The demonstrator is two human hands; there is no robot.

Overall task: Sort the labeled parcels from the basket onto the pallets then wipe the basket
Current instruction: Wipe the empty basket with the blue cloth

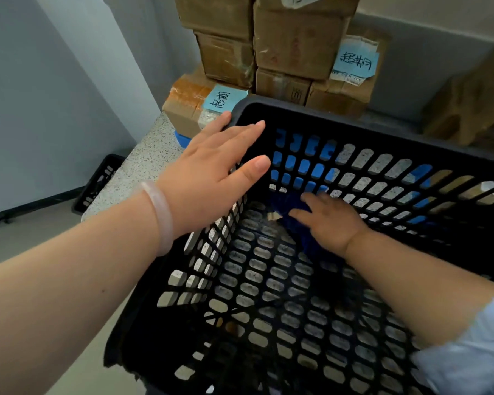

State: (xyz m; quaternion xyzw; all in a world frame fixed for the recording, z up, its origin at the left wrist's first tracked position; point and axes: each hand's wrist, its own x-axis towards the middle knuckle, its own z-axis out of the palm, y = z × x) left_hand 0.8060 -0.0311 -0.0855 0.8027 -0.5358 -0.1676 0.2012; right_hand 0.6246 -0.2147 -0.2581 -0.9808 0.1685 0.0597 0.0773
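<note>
A black perforated plastic basket (362, 129) fills the middle of the head view, with no parcels inside. My left hand (211, 172) rests on the basket's far-left corner rim, fingers spread. My right hand (330, 220) is down inside the basket, pressing a dark blue cloth (290, 203) against the bottom near the far wall. Behind the basket stands a stack of brown cardboard parcels (294, 44). Two of them carry blue handwritten labels, one (224, 99) on the low left box and one (357, 61) on the right box. A blue pallet (181, 139) shows under the stack.
A speckled floor strip (143, 172) runs left of the basket. Another black basket (97, 183) sits on the floor by the left wall. More brown cardboard (474, 101) leans at the far right. Grey walls close off the back and left.
</note>
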